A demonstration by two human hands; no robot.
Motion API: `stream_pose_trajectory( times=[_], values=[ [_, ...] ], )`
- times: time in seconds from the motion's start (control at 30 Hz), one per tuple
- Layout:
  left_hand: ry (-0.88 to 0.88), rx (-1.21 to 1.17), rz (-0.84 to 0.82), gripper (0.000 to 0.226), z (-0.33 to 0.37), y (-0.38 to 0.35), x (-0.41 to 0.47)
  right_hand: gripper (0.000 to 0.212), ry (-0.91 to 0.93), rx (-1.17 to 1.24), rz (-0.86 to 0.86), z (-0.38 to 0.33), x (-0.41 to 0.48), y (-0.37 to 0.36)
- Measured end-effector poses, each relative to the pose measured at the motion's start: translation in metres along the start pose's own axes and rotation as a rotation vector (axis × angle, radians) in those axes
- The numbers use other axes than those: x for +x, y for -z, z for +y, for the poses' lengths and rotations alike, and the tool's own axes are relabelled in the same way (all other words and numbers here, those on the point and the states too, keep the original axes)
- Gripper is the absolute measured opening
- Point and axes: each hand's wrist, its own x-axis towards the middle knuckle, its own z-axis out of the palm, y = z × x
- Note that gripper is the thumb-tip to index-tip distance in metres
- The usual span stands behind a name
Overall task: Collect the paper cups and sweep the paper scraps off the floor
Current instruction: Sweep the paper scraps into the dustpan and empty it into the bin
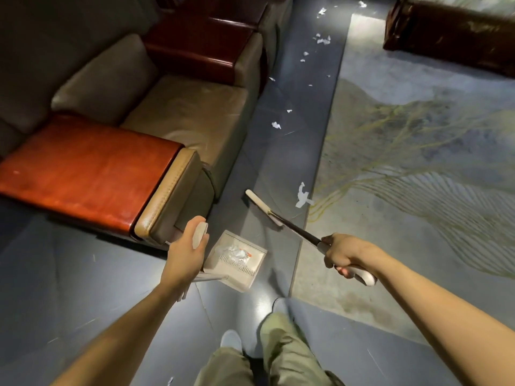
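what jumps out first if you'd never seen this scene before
The two hands in the middle: the left hand grips the dustpan handle, paper already in the pan, and the right hand grips the broom, its head down at the dark floor. Then the white scraps trailing up that floor strip between the sofa and the rug.

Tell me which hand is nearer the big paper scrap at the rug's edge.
Right. The right hand grips the broom below-right of the paper scrap; the left hand holds the dustpan handle, farther off to its lower left.
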Motion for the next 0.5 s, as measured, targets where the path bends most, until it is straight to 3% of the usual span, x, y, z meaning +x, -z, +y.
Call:
stream_pose_trajectory(
  times=[0.13,0.3,0.4,0.5],
  values=[
    [0.010,0.004,0.041,0.031,0.020,-0.015,0.008,0.016,-0.014,-0.059,0.100,0.012,0.020,0.033],
    [0.043,0.000,0.069,0.031,0.056,-0.041,0.041,0.019,-0.044,-0.081,0.199,0.032,0.066,0.092],
    [0.045,0.017,0.090,0.034,0.072,-0.059,0.067,0.027,-0.003,0.051,0.252,0.046,0.106,0.118],
    [0.065,-0.004,0.049,0.034,0.081,-0.079,0.094,0.019,-0.065,0.264,0.298,0.055,0.139,0.132]
  ],
)
